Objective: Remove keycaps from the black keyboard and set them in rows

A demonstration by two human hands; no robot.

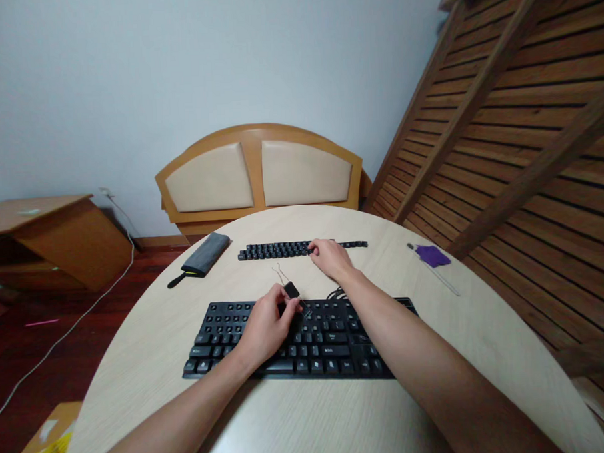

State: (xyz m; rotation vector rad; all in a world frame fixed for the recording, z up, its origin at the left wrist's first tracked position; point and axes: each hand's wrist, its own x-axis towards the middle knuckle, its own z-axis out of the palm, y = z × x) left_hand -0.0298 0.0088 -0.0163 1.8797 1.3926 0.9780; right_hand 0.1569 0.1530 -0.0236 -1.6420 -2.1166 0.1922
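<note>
A black keyboard (293, 366) lies across the table in front of me; several of its upper keys are off, showing bare sockets. Above its upper middle, my left hand (269, 321) is closed around a keycap puller (291, 290) with a black grip and thin wire prongs at both ends. Beyond the keyboard, loose black keycaps (275, 250) are lined up in rows. My right hand (329, 257) reaches to the right part of these rows, its thumb and finger pinched on a keycap (312, 250). The fingers partly cover that keycap.
To the left of the rows lies a grey pouch (206, 254) with a black strap. A purple cloth (433, 255) and a thin brush (442, 277) lie at the right on the round table (152, 346). Behind the keyboard sits its coiled cable (337, 292). A headboard (255, 132) stands beyond.
</note>
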